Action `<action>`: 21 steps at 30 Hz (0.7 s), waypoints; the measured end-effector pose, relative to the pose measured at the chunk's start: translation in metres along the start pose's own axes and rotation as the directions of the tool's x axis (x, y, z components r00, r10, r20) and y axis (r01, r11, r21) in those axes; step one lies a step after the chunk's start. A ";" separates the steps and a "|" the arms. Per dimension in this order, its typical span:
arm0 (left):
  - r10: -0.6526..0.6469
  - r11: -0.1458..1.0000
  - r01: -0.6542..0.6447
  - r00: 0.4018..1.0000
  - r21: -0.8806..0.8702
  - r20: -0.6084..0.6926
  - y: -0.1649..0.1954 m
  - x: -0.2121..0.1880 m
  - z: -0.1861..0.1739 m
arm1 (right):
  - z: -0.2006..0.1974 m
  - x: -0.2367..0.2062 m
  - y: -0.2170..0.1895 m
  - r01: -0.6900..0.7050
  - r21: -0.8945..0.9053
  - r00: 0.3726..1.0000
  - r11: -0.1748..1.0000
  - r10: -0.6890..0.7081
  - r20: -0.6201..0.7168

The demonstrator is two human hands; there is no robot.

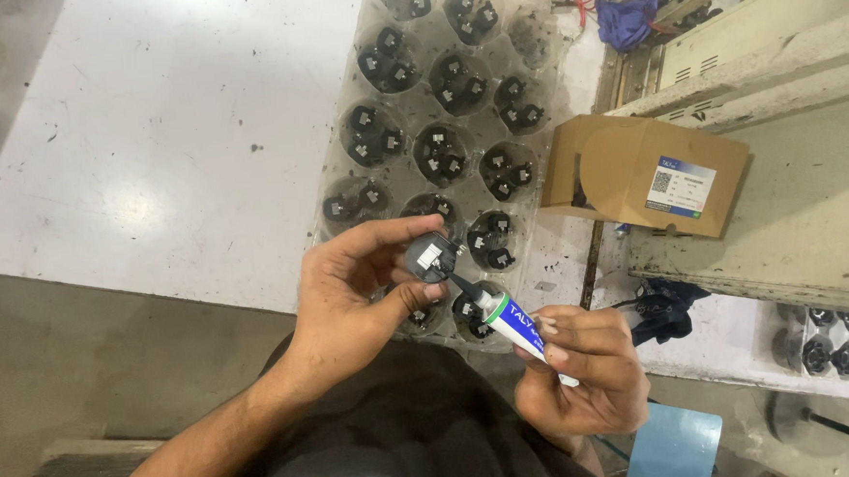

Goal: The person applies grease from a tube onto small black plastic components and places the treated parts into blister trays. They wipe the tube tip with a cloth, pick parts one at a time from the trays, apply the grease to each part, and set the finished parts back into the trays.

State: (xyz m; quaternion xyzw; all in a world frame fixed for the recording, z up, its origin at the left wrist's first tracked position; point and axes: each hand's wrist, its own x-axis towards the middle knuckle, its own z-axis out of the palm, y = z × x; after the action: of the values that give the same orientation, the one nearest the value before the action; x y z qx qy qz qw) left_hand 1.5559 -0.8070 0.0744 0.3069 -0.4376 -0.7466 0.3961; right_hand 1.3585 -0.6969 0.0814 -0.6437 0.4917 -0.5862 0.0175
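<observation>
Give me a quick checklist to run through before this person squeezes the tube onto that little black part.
1. Left hand has a firm grip on the black part, pinched between thumb and fingers: ok.
2. Right hand holds the tube by its body: ok.
3. Black nozzle tip meets the part's lower edge: ok.
4. Cap off the nozzle: ok.
5. Part's face with the pale metal pieces turned up toward the camera: ok.
6. Paste left in the tube: cannot tell.
</observation>
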 end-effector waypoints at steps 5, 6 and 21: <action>-0.037 0.951 0.054 0.997 -0.304 0.060 -0.012 0.002 0.003 | 0.006 -0.002 -0.004 -0.049 -0.039 0.997 0.998 0.046 -0.068; -0.052 0.924 0.079 0.995 -0.374 0.081 -0.015 0.002 0.005 | 0.009 -0.003 -0.005 -0.063 -0.051 0.993 0.997 0.058 -0.098; -0.128 0.912 0.198 0.969 -0.359 0.210 -0.038 -0.001 0.006 | 0.009 -0.007 0.006 -0.090 -0.026 0.980 0.996 0.084 -0.178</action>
State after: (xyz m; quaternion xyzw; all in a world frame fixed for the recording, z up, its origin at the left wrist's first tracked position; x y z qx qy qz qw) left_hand 1.5393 -0.7924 0.0425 0.1912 -0.2930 -0.8720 0.3423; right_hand 1.3630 -0.7004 0.0698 -0.5671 0.5290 -0.6312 -0.0114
